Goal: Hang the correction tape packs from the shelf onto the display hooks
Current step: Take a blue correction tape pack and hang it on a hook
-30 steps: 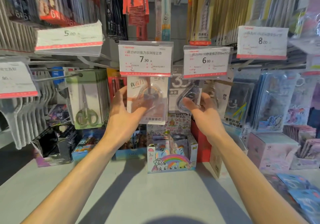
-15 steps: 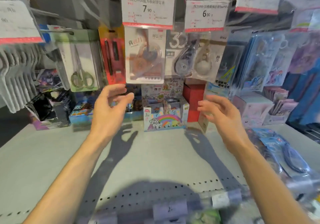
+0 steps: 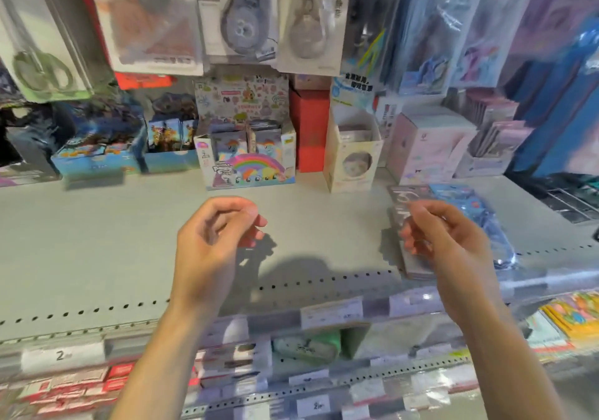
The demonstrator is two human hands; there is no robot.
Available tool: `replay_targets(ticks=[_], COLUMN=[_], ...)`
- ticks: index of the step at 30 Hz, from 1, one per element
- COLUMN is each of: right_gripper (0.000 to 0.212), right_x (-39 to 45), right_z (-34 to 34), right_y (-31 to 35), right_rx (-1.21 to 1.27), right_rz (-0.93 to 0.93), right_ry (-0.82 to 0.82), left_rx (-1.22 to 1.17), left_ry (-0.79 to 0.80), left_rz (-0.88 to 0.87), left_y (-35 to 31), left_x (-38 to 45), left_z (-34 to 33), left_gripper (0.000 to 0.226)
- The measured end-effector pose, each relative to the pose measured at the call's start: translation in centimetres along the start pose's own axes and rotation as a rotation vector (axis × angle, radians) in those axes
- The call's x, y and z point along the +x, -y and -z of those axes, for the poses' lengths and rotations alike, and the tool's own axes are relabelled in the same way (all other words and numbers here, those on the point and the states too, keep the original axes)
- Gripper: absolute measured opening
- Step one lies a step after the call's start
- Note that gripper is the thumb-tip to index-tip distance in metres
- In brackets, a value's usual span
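Observation:
Correction tape packs hang at the top: a blurred white and orange one (image 3: 152, 20), a grey one (image 3: 240, 14) and a pale one (image 3: 309, 20). More packs lie on the grey shelf (image 3: 97, 241) at the right: a grey card (image 3: 403, 202) and blue packs (image 3: 466, 202). My left hand (image 3: 217, 241) hovers over the shelf's middle with loosely curled fingers, holding nothing. My right hand (image 3: 444, 241) hovers just above the lying packs, fingers loosely curled, nothing held.
A rainbow card box (image 3: 248, 163), a red box (image 3: 309, 131), a cream box (image 3: 351, 160) and blue boxes (image 3: 97, 157) line the shelf's back. Scissors packs (image 3: 39, 40) hang top left. Price-tag rails (image 3: 324, 319) and lower shelves lie below.
Both hands have come down from the hanging packs to just over the shelf. The view has tilted downward, and the right hand has moved over the packs lying at the right.

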State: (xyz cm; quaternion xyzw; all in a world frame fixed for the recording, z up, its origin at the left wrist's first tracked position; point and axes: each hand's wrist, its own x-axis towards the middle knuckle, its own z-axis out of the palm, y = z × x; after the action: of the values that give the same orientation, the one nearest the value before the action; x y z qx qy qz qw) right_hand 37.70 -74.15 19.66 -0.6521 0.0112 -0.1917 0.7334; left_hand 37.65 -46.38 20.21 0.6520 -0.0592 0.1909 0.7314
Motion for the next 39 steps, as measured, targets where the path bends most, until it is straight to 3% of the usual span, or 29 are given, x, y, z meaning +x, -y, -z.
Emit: replay_targets(ticks=[7,15,19,24,28,34,39], right_gripper=[0.020,0.014,0.010,0.011,0.011,0.012,0.012], right_x=[7.0,14.4,16.6,18.0,18.6,19.0,19.5], right_z=[12.0,22.9,24.9,25.4,25.4,24.9,23.3], right_y=[0.5,-0.2,-2.1,-3.1,-3.2,-3.1,-2.5], right_rx=[-0.010,-0.140,-0.319,-0.461,-0.499,-0.493,-0.348], right_rz=[0.033,-0.043,-0.080,-0.107,-0.136,-0.138,-0.124], right_ry=[0.139,0.207,0.290,0.405,0.439,0.446,0.439], left_rx=[-0.002,0.104,0.446,0.877,1.052,0.846,0.577], left_ry=[-0.061,0.067,0.183,0.425,0.538,0.559,0.451], left_rz=[0.013,0.093,0.111,-0.036,-0.052,0.041,0.173], left_y=[2.6,4.2,6.1,8.2,9.4,8.9,7.6], left_x=[-1.7,-0.8,1.7,5.2,6.5,7.2,7.8], left_z=[-15.0,-27.4,-29.8,-31.5,-32.0,-32.8,-33.8], left_gripper=[0.013,0.005,0.007,0.008,0.015,0.014,0.011])
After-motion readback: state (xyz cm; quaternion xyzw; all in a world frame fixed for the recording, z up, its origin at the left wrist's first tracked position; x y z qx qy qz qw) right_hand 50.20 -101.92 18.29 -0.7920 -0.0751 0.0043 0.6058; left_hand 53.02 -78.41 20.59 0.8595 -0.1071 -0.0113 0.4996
